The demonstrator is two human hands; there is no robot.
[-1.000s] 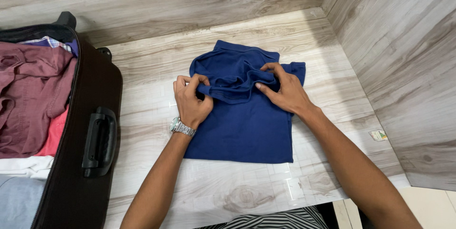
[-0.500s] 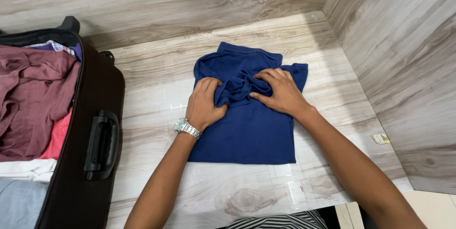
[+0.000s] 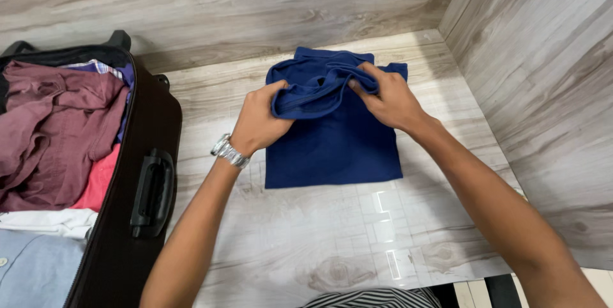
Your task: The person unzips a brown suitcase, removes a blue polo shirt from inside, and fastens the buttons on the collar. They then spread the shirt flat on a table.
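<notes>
Navy blue shirt [image 3: 332,145]; pale wood-grain bench [image 3: 306,244]; black suitcase [image 3: 150,174] holding maroon [image 3: 51,129], red [image 3: 96,183], white [image 3: 48,222] and light-blue [image 3: 32,269] garments.

Bright, even light falls from overhead, throwing rectangular glare patches onto the glossy pale wood-grain counter [image 3: 357,231], soft shadows beneath both forearms, everything sharp in the centre while the wood-panel walls [image 3: 549,91] bow slightly toward the edges.
</notes>
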